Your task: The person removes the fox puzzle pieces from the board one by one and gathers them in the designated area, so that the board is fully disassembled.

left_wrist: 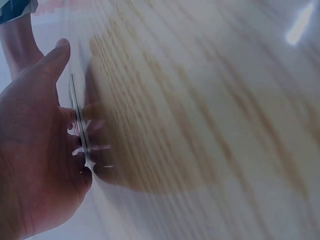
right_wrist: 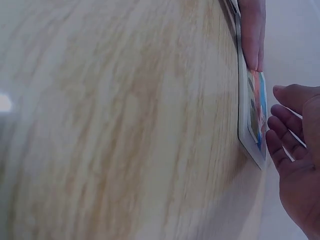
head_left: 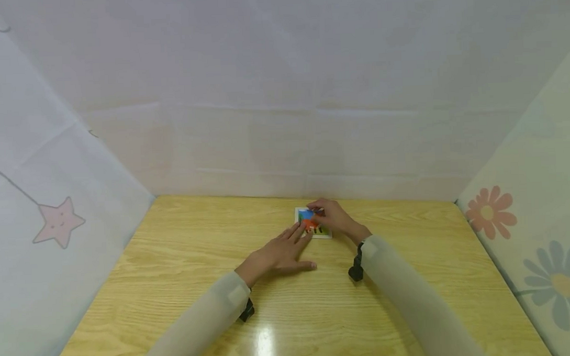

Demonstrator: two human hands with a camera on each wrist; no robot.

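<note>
A small flat picture board (head_left: 297, 215) with a white border lies on the table toward the back. Its picture shows blue, orange-red and green. My left hand (head_left: 280, 252) rests its outstretched fingers on the board's near left part, thumb spread out to the side. In the left wrist view, the board's thin edge (left_wrist: 80, 120) shows beside that hand's fingertips. Over the board's right part my right hand (head_left: 339, 218) hovers with loosely bent fingers. The right wrist view shows its thumb and fingers (right_wrist: 285, 134) apart, close to the picture, with nothing visible between them.
The wood-grain table (head_left: 183, 239) extends around the board. A pale cloth wall (head_left: 265, 147) rises just behind the table's back edge. Side cloths carry a pink star (head_left: 59, 222) and flowers (head_left: 491, 212). Each wrist wears a dark camera mount (head_left: 356, 270).
</note>
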